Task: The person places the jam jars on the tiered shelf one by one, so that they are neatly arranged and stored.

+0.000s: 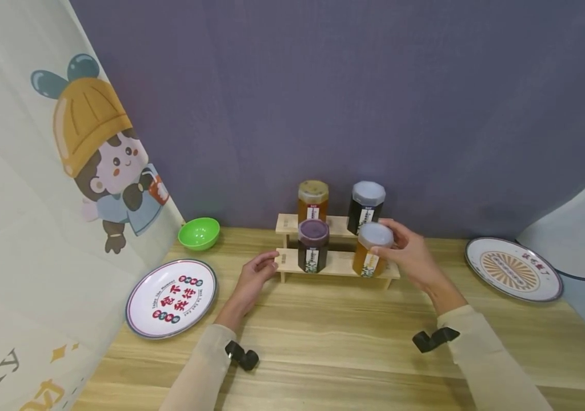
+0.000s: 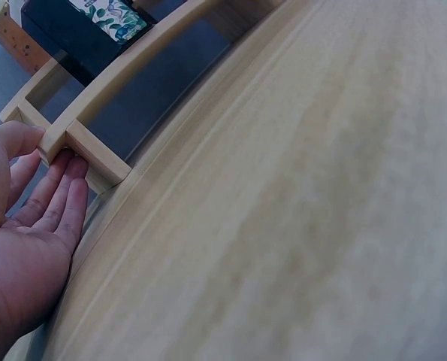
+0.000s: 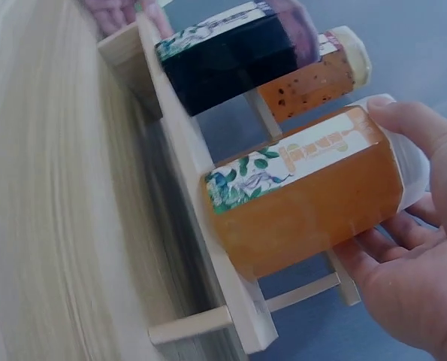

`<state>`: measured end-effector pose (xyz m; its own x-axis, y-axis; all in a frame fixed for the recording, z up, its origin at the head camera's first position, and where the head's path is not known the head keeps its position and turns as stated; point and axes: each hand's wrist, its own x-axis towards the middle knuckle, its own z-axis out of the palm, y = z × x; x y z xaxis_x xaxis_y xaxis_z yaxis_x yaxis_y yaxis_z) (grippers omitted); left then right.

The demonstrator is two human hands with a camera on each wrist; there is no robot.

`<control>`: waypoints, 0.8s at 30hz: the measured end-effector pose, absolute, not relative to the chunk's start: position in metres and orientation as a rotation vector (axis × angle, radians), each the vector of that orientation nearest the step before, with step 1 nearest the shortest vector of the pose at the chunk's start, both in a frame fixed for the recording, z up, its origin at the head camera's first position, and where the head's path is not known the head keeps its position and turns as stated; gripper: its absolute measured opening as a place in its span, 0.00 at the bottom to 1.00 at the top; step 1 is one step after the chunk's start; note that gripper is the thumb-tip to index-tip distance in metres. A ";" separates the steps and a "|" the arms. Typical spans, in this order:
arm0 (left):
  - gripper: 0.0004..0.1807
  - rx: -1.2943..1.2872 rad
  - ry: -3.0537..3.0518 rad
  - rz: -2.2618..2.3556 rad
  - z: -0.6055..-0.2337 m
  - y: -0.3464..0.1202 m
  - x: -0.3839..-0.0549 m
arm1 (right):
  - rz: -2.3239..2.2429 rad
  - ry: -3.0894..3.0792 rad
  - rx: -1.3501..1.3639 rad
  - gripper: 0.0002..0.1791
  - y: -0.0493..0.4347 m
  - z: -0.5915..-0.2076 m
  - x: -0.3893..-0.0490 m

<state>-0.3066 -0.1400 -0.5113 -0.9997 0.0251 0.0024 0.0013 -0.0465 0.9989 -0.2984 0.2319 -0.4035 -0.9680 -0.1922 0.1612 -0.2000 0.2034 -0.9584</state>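
My right hand [image 1: 413,260] grips an amber jar with a whitish lid [image 1: 368,264], thumb and fingers around its upper part. The jar's base is at the right end of the lower step of a two-tier wooden rack [image 1: 341,261]. At that step's left end is my left hand [image 1: 253,279]; in the left wrist view its thumb lies on the board's end and its fingers curl beneath. A dark jar with a purple lid [image 1: 313,254] stands on the lower step. Behind, the upper step bears an amber jar with a yellowish lid [image 1: 313,197] and a dark jar with a whitish lid [image 1: 367,194].
To the left are a green bowl [image 1: 199,234] and a white plate with red lettering [image 1: 171,298]. Another plate with a sunburst print [image 1: 513,269] lies at the far right. A dark curtain [image 1: 344,97] hangs close behind the rack on the wooden table [image 1: 323,348].
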 end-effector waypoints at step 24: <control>0.21 0.024 2.163 2.244 -0.508 -0.141 -0.305 | 1.856 -2.420 0.377 0.38 0.237 -0.416 -0.293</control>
